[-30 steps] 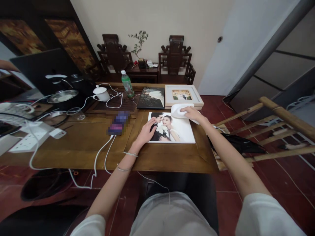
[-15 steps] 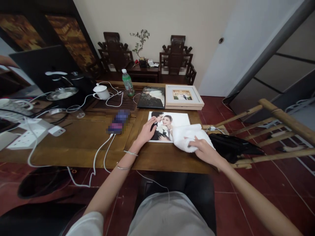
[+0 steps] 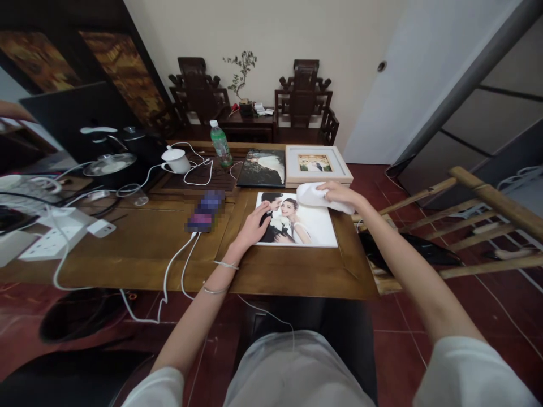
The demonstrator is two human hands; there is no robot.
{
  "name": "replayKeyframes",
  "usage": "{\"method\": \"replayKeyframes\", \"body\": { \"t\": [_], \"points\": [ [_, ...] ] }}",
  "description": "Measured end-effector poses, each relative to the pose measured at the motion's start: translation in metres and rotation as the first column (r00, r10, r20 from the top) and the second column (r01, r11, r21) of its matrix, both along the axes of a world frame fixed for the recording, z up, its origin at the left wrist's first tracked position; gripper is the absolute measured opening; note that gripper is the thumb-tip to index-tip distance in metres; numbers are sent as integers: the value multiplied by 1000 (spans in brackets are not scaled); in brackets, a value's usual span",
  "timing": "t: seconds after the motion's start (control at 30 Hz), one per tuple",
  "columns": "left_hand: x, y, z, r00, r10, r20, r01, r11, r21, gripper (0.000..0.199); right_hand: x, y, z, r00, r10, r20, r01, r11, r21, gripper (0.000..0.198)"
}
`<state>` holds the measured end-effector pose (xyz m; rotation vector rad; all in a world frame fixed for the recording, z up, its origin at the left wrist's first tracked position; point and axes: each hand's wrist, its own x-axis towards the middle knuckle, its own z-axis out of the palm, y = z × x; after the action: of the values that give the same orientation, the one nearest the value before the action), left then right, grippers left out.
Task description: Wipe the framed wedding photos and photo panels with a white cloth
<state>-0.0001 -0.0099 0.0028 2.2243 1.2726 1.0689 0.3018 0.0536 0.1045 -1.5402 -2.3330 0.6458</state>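
Note:
A white-bordered photo panel (image 3: 316, 229) showing a couple lies flat on the wooden table. My left hand (image 3: 254, 224) rests on its left side with the fingers stretched out flat. A white cloth (image 3: 311, 195) is bunched in my right hand (image 3: 341, 195), whose fingers are closed round it. The cloth lies over the panel's far right corner, just in front of a pale framed picture (image 3: 316, 165). Beside that frame lies a dark photo panel (image 3: 262, 169) with a white dress on it.
A phone (image 3: 206, 211) on a white cable lies left of the panel. Farther left are a power strip (image 3: 55, 240), a clear cup (image 3: 134, 195) and a pot (image 3: 111, 168). A lidded white mug (image 3: 176, 161) and green bottle (image 3: 220, 144) stand behind. A bamboo rack (image 3: 487, 192) is at right.
My right hand has moved the cloth from the panel's near right side to its far right corner, uncovering the right part. My left hand has stayed in place.

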Motion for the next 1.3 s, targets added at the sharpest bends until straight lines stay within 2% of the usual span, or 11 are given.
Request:
{"method": "replayKeyframes", "body": {
  "t": [0.13,0.23,0.37,0.47,0.6,0.67,0.73,0.87,1.0,1.17,1.3],
  "points": [
    [0,-2,4,1000,1,-14,-1,1000,-9,37,-2,27,2,999,-43,-4,43,999,-31,44],
    [1,-3,5,1000,2,-16,-2,1000,-7,36,0,18,0,999,-30,-18,30,1000,-6,40],
    [2,-4,6,1000,-1,-17,1,1000,-4,38,5,-32,-6,997,77,-21,-76,997,22,39],
    [3,-5,6,1000,3,-13,-3,1000,-5,38,8,-89,-13,993,110,-38,-107,991,77,41],
    [3,-4,4,1000,11,-11,-11,1000,-6,37,3,-160,-18,979,198,-48,-195,979,64,46],
    [3,-2,2,1000,14,-5,-14,1000,-3,37,-3,-179,-17,975,217,-45,-215,975,49,48],
    [3,-1,1,1000,11,0,-11,1000,-3,36,-8,-183,-13,973,227,-28,-226,973,40,49],
    [2,-1,2,1000,0,-5,0,1000,-3,37,-17,-155,-8,972,232,-23,-231,972,49,51],
    [1,-2,4,1000,-12,-13,12,1000,-1,38,-26,-97,-9,976,214,-34,-211,975,74,52],
    [0,-2,5,1000,-18,-18,18,1000,7,38,-37,-23,-7,991,132,-28,-129,987,98,53],
    [0,-3,5,1000,-18,-15,18,1000,-4,38,-42,0,-7,993,113,-36,-108,987,118,54]
  ]
}}
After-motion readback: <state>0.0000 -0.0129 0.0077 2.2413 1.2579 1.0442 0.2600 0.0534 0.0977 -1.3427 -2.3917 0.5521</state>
